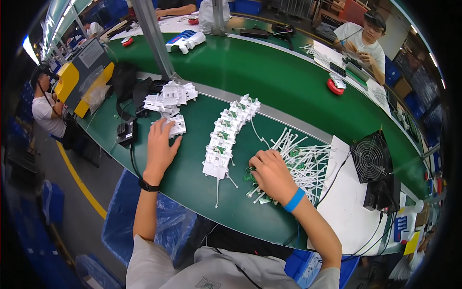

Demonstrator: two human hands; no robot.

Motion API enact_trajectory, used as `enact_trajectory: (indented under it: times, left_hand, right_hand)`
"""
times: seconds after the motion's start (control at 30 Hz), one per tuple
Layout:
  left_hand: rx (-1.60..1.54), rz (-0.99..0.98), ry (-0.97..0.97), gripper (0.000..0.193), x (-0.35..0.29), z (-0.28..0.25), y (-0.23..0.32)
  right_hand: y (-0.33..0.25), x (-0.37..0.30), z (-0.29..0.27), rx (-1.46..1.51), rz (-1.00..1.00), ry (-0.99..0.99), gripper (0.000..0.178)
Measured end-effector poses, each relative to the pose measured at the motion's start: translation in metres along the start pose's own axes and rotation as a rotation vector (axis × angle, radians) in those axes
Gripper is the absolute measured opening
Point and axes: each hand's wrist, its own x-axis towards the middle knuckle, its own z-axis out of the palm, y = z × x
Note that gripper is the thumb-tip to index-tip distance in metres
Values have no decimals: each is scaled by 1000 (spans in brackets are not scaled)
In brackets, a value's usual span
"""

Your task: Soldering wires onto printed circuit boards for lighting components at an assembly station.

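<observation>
My left hand (162,148) has its fingers and thumb spread beside a white plastic housing (178,126), and the fingertips reach its near edge. More white housings (172,95) are heaped just beyond it. A row of white housings (224,135) with small green boards in them runs across the middle of the table, and thin white leads trail from some of them. To the right, my right hand (273,174) has its fingers curled down at a small green circuit board (249,175). This lies at the left edge of a pile of white cables (303,164) with green boards.
A black power adapter (127,132) lies left of my left hand. On the right stand a black fan (372,156) and a white sheet (356,212). Behind a metal rail runs a green conveyor belt (231,67). A blue lined bin (159,216) is below the table. Other people sit nearby.
</observation>
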Motion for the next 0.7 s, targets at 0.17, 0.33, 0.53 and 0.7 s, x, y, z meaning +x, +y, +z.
enact_trajectory:
  times: [0.17,0.33,0.53,0.7]
  left_hand:
    - [-79,-27,0,36,7,4,-3]
    - [-54,58,60,38,12,3,-4]
    - [-105,-55,-30,48,15,1,13]
    - [143,83,191,51,15,12,0]
  right_hand:
    - [5,-2,-9,118,4,111,19]
    - [5,-3,-29,206,35,419,23]
    - [4,-8,-52,437,175,583,21]
    - [2,-29,-65,409,77,853,28]
